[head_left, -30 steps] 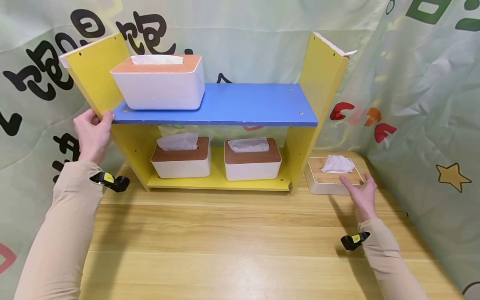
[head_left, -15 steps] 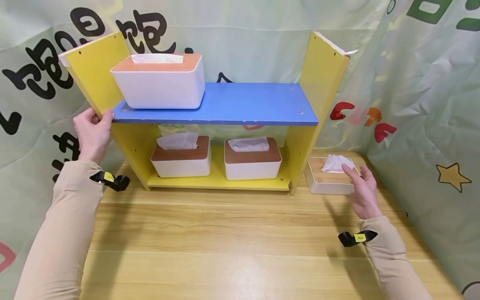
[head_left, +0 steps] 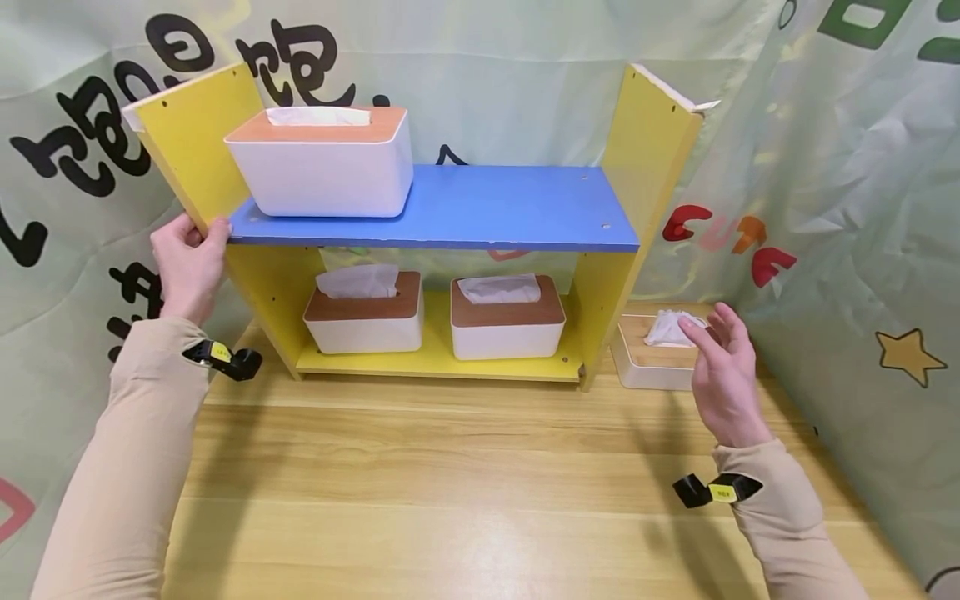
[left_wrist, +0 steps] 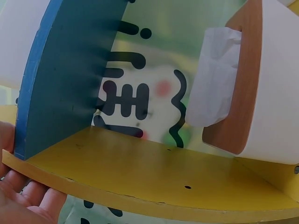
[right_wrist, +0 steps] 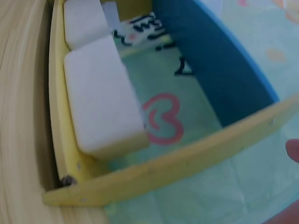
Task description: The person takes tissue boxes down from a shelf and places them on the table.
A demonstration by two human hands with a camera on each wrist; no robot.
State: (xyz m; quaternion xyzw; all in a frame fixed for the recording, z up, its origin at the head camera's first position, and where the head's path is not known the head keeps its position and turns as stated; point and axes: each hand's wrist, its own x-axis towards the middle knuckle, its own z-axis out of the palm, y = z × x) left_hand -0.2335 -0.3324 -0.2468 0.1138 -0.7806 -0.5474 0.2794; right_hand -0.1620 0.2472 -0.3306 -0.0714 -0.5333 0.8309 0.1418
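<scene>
My left hand [head_left: 191, 267] holds the front edge of the left yellow side panel [head_left: 206, 142] of a shelf unit, level with its blue shelf [head_left: 510, 204]. In the left wrist view the thumb lies in front of the panel and the fingers [left_wrist: 49, 203] behind it. At the right my right hand [head_left: 726, 383], fingers spread and holding nothing, is raised in front of a low tissue box [head_left: 652, 377] with a light wooden lid, partly covering it. Only fingertips of this hand show in the right wrist view.
A large white tissue box [head_left: 322, 179] stands on the blue shelf's left. Two smaller tissue boxes, the left one [head_left: 367, 335] and the right one [head_left: 506, 340], sit on the yellow bottom board [head_left: 435, 362]. A printed curtain [head_left: 840, 275] borders the wooden table [head_left: 450, 467].
My right hand has drawn back and up from the low tissue box, its fingers turning upward. The left hand keeps its hold on the side panel. The boxes stay put.
</scene>
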